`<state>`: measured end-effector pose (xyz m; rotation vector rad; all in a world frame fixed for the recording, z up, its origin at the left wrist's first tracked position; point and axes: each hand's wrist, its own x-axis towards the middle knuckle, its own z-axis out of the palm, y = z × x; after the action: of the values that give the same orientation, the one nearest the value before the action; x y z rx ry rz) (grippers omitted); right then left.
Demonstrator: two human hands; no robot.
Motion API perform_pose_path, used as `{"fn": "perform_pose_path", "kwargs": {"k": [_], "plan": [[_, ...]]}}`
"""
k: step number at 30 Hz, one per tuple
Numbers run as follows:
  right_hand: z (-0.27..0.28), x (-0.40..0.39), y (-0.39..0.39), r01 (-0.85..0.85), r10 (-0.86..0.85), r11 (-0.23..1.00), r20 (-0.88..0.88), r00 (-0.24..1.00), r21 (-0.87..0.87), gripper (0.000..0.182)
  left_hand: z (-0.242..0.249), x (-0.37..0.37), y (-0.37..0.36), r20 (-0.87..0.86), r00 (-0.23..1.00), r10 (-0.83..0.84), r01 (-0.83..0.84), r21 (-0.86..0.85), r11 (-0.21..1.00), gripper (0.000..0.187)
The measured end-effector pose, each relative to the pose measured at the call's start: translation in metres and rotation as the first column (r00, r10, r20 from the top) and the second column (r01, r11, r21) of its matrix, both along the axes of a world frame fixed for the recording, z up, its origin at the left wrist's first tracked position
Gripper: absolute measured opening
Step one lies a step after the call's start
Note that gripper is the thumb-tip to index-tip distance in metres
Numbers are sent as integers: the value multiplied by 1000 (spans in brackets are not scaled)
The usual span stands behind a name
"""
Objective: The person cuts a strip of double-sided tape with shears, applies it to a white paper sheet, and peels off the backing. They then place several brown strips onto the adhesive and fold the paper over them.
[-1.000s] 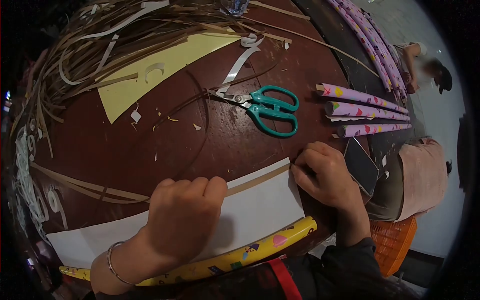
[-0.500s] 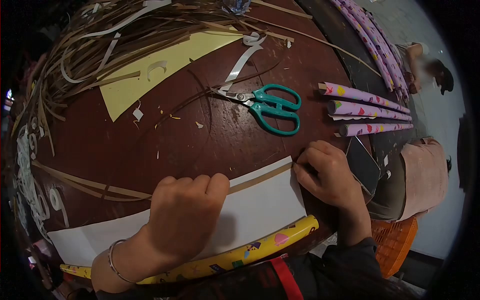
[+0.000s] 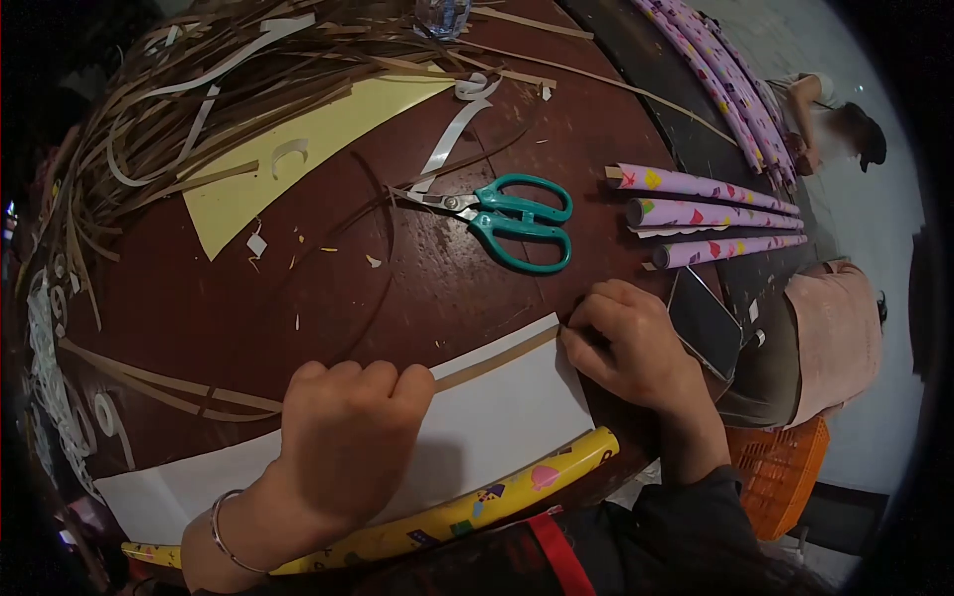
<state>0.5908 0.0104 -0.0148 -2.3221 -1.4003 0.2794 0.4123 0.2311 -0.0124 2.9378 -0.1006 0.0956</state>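
A white sheet lies along the table's near edge, its lower side rolled into a yellow patterned tube. A brown strip runs along the sheet's upper edge. My left hand, with a bracelet at the wrist, is closed around the strip over the middle of the sheet; its fingertips are hidden. My right hand pinches the strip's right end at the sheet's corner. Beyond the hands lie scissors with teal handles, blades apart.
Brown strips pile over a yellow sheet at the far left. Pink patterned rolls and a dark phone-like slab lie right. Two people are at the right, near an orange crate.
The whole view has shifted slightly, so most things appear a little further left. Both hands keep nearly the same hold on the strip.
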Motion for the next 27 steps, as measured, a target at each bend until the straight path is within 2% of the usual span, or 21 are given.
{"fn": "perform_pose_path", "kwargs": {"k": [2,5,8,12,14,17,23,27], "plan": [[0,0,-1,14,-14,1000,12,1000,-3,13,-1,0,-2,41,999,19,-21,55,998,19],[0,2,-5,37,-35,998,34,999,-50,13,1,2,-3,74,997,27,-30,48,998,19],[-3,6,-12,70,-69,998,72,995,-10,16,0,3,-3,69,998,14,-14,3,1000,19],[-5,14,-21,174,-176,984,145,974,26,11,-3,4,-5,68,997,-49,51,-31,998,12],[-6,15,-24,194,-195,981,171,966,23,11,-3,4,-6,67,995,-73,80,-114,990,17],[-8,15,-24,207,-208,978,194,959,24,11,-3,3,-5,61,994,-87,93,-109,990,24],[-1,10,-15,86,-98,993,153,983,81,18,-4,3,-4,61,993,-101,107,-99,989,18],[-4,3,-9,-38,26,995,127,992,94,31,-6,3,-4,84,992,-92,101,-106,989,14]]}}
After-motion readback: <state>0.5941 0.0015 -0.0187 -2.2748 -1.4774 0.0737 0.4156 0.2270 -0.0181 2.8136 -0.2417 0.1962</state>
